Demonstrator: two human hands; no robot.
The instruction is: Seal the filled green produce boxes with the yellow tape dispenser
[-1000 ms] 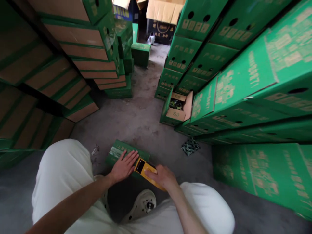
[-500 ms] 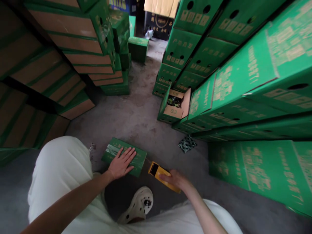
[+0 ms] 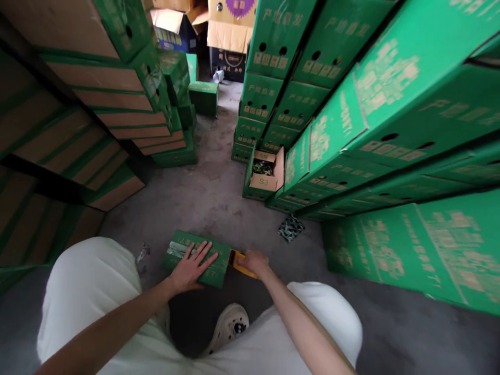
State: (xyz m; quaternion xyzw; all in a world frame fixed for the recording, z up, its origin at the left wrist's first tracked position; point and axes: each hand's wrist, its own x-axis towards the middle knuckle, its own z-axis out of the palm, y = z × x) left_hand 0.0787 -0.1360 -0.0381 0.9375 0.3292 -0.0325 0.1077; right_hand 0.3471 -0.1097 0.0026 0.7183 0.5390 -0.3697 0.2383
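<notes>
Box [image 3: 221,258] green, pale-lettered; tool [image 3: 247,269] yellow; trousers [image 3: 89,297] white; packet [image 3: 291,228] mottled black and green.

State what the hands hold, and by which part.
The right hand grips the yellow tool behind its dark end; the left hand only lies spread on the green box.

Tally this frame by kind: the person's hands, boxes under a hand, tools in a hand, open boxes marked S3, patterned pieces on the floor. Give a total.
Hands: 2 (left hand, right hand)
Boxes under a hand: 1 (green box)
Tools held: 1 (yellow tool)
Open S3 boxes: 1 (S3 box)
Patterned pieces: 1 (patterned piece)
Total: 6
</notes>
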